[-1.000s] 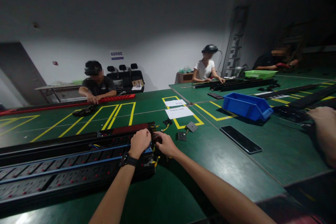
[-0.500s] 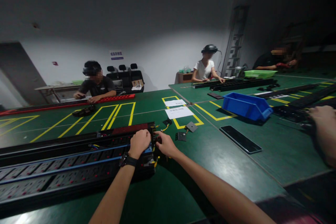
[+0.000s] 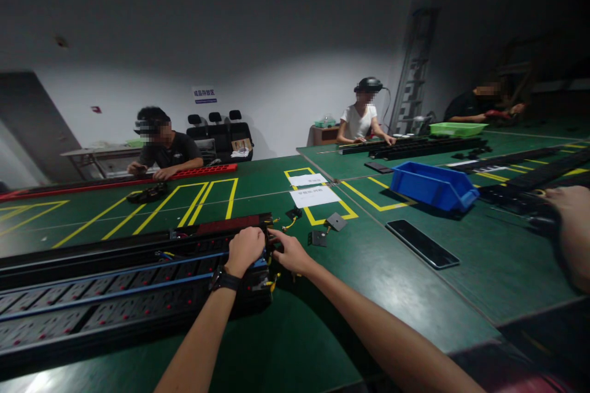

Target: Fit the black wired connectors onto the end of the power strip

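The left hand [image 3: 247, 250] curls over one end of the black strips [image 3: 138, 313] on the green table [image 3: 286, 344], seemingly to steady them, while the right hand [image 3: 289, 252], just beside it, meets that same end, though whether either grips anything is hidden.

And up on the wall [image 3: 276, 73], the sign [image 3: 204, 94] reads 成品存放区; down on the table [image 3: 391, 282], papers [image 3: 318, 199] carry print too blurred.

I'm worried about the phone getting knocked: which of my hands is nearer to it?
Right. Your right hand is at the end of the long black assembly, left of the phone; your left hand is over that same end, farther from the phone.
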Action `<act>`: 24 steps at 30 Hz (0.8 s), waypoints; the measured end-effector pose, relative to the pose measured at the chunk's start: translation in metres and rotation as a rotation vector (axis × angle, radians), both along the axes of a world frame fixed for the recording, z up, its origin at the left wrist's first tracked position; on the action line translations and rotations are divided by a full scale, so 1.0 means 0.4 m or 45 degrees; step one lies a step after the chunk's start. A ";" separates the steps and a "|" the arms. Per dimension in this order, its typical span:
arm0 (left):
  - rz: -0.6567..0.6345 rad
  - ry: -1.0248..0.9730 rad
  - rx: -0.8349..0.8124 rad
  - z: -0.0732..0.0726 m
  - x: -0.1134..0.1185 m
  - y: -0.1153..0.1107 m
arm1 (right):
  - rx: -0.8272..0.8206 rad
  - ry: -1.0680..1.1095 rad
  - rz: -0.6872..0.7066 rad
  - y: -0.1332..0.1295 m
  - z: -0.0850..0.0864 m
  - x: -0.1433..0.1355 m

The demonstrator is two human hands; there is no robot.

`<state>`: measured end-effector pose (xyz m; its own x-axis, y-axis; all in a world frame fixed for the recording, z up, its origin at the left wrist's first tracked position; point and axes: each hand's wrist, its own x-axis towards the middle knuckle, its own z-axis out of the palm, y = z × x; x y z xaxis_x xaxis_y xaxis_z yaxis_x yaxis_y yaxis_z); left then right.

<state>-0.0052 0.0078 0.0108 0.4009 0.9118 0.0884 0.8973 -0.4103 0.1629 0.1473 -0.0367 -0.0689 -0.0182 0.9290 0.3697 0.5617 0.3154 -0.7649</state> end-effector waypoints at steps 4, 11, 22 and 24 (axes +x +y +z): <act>-0.004 0.006 -0.023 -0.003 -0.001 0.006 | -0.004 -0.037 0.022 -0.002 0.005 0.004; -0.004 0.051 -0.052 0.002 0.005 0.004 | 0.022 -0.070 0.019 -0.002 0.004 0.005; 0.015 0.015 -0.005 -0.008 0.006 0.003 | 0.010 -0.117 -0.012 -0.002 0.010 0.010; 0.018 -0.036 0.003 -0.006 0.004 0.001 | 0.018 -0.136 -0.018 0.000 0.007 0.010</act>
